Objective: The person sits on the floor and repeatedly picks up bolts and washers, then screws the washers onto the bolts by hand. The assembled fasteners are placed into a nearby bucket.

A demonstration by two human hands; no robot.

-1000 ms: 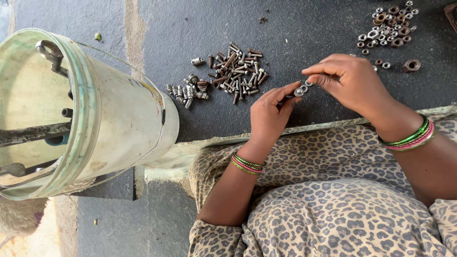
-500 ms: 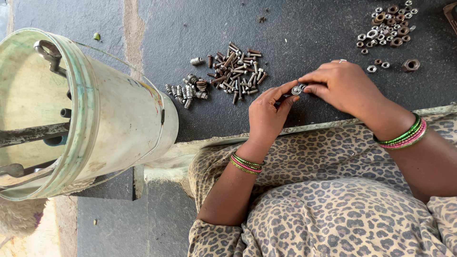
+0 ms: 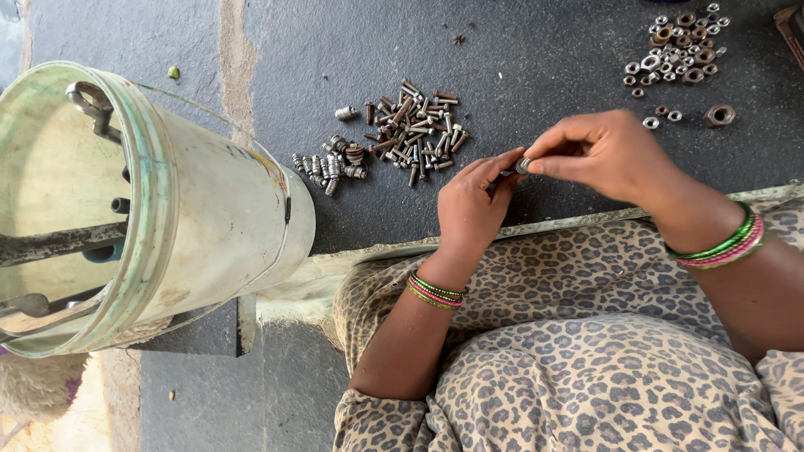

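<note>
My left hand [image 3: 471, 203] pinches a small dark bolt [image 3: 505, 175], its fingers closed around the shank. My right hand [image 3: 610, 153] meets it from the right, thumb and fingers gripping a small metal nut [image 3: 523, 165] at the bolt's end. Both hands hover just above the dark stone floor, in front of my lap in a leopard-print cloth [image 3: 586, 351]. A pile of rusty bolts and screws [image 3: 414, 130] lies just beyond my left hand. A heap of nuts and washers [image 3: 678, 46] lies at the far right.
A worn white plastic bucket [image 3: 209, 226] lies tipped on its side at the left, with metal rods inside. A smaller cluster of shiny bolts [image 3: 331, 163] sits beside it. One large nut [image 3: 718, 115] lies apart near the nut heap.
My right hand has turned slightly on the nut and shifted a little left; my left hand keeps its hold on the bolt. The piles have not moved.
</note>
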